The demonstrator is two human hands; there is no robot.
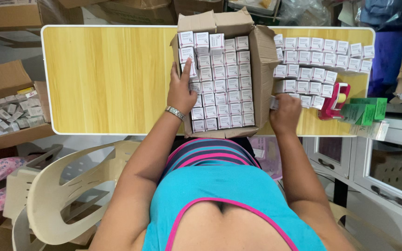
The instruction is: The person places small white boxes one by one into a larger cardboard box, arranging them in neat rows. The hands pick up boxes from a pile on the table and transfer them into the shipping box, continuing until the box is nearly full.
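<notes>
An open brown cardboard carton (257, 60), packed tight with rows of small white rectangular packets (224, 83), sits on the pale yellow wood-grain counter (108, 79) right before the person. The left hand (181, 90), a metal watch at its wrist, lies flat on the packets, fingers (187, 67) stretched forward and together. The right hand (285, 113), beside the carton's right wall, curls its fingers around one white packet (274, 102). Beyond it, more white packets (322, 58) stand in rows.

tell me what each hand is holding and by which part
Right hand grips a small white box by one end; left hand holds nothing, fingers resting on packed boxes.
</notes>
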